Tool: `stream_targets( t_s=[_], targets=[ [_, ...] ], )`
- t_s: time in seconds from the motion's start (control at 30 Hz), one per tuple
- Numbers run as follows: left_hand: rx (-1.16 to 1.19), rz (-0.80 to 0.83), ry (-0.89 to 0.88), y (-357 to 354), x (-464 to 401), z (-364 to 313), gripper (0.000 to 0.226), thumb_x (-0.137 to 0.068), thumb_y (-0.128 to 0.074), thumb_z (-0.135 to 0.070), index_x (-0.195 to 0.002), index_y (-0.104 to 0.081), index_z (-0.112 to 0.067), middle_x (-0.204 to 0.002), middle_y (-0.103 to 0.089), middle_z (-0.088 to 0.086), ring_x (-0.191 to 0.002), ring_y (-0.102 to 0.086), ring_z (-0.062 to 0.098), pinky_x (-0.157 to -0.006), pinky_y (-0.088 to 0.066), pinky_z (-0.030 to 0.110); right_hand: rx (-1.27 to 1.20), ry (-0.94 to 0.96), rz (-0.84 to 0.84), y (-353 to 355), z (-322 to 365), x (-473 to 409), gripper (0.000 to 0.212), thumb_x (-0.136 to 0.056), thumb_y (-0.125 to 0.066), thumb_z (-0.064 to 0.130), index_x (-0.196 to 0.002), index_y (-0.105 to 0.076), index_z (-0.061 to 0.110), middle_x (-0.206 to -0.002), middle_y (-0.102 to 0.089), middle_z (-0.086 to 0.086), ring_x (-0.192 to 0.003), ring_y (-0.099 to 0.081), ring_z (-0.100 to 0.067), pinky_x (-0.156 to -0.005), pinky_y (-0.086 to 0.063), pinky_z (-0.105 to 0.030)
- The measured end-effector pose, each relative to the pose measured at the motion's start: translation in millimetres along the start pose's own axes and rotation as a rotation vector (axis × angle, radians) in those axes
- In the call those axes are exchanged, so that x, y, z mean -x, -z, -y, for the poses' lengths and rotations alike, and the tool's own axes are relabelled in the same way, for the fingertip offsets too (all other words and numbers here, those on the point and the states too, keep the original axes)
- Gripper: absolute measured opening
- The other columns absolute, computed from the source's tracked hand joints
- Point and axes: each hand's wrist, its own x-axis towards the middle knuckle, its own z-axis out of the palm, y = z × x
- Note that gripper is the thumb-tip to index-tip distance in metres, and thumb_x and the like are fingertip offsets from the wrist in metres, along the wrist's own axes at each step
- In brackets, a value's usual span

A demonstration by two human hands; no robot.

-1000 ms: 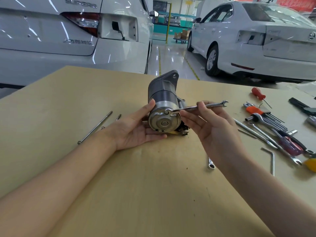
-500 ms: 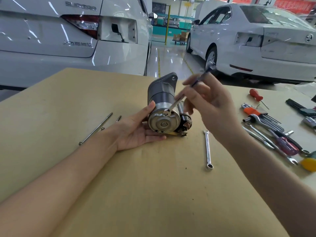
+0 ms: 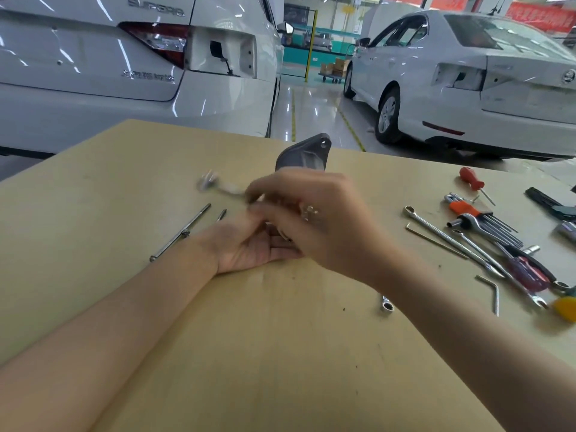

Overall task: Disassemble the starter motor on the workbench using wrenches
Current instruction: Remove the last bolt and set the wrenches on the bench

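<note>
The starter motor (image 3: pixel 307 155) lies on the wooden workbench (image 3: pixel 93 213), and only its dark mounting flange shows above my hands. My right hand (image 3: pixel 314 219) is over the motor body and hides it. It grips a small silver wrench (image 3: pixel 218 187), whose blurred free end points left. My left hand (image 3: pixel 249 247) lies palm up on the bench against the motor's near end, fingers straight and partly under my right hand.
Two long through-bolts (image 3: pixel 184 232) lie left of my hands. On the right are combination wrenches (image 3: pixel 442 236), a red screwdriver (image 3: pixel 472 179), an orange hex key set (image 3: pixel 467 210) and a bent hex key (image 3: pixel 492 291). A small wrench (image 3: pixel 386 304) peeks from under my right forearm. White cars stand behind.
My right hand has swung the wrench from pointing right, up over the motor, to pointing left, and now covers the motor. My left hand has stayed at the motor's end.
</note>
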Motion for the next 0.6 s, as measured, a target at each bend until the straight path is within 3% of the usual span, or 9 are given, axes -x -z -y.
stream_targets(
  t_s=[0.1, 0.27, 0.37, 0.47, 0.6],
  targets=[
    [0.174, 0.091, -0.037, -11, 1, -2, 0.074, -0.078, -0.054, -0.048, -0.139, -0.046, -0.006, -0.126, -0.056, 0.018, -0.097, -0.064, 0.028, -0.079, -0.058, 0.039, -0.506, -0.292, -0.441, 4, -4, 23, 0.007, -0.092, -0.057, 0.004, -0.090, -0.056, 0.010, -0.071, -0.065, -0.004, -0.058, -0.059, -0.012, -0.059, -0.052, -0.027],
    [0.224, 0.138, 0.012, -7, 3, -7, 0.081, -0.077, -0.058, -0.050, -0.140, -0.045, 0.000, -0.138, -0.050, 0.025, -0.106, -0.059, 0.033, -0.086, -0.055, 0.043, -1.118, -0.742, -0.694, 7, -19, 54, 0.009, -0.096, -0.050, 0.005, -0.087, -0.051, 0.006, -0.079, -0.069, -0.017, -0.071, -0.070, -0.026, -0.070, -0.057, -0.029],
    [0.249, 0.175, 0.018, -7, 3, -5, 0.088, -0.068, -0.074, -0.051, -0.136, -0.050, -0.001, -0.137, -0.052, 0.024, -0.111, -0.057, 0.035, -0.086, -0.056, 0.044, -1.246, -0.825, -0.782, 4, -24, 56, 0.005, -0.094, -0.051, 0.002, -0.090, -0.051, 0.004, -0.078, -0.069, -0.017, -0.073, -0.072, -0.026, -0.066, -0.057, -0.028],
    [0.223, 0.167, 0.008, -6, 1, -3, 0.074, -0.081, -0.053, -0.049, -0.139, -0.046, -0.003, -0.141, -0.048, 0.024, -0.120, -0.052, 0.036, -0.087, -0.055, 0.043, -1.291, -0.829, -0.809, 2, -25, 56, 0.003, -0.094, -0.052, 0.001, -0.092, -0.051, 0.004, -0.081, -0.070, -0.018, -0.076, -0.072, -0.026, -0.066, -0.057, -0.028],
    [0.224, 0.169, -0.005, -7, 1, -3, 0.072, -0.082, -0.050, -0.049, -0.138, -0.047, -0.004, -0.140, -0.050, 0.024, -0.113, -0.056, 0.034, -0.086, -0.057, 0.042, -1.320, -0.818, -0.829, 0, -24, 59, 0.003, -0.094, -0.052, 0.002, -0.095, -0.051, 0.005, -0.084, -0.070, -0.020, -0.080, -0.072, -0.027, -0.066, -0.057, -0.027]
  ],
)
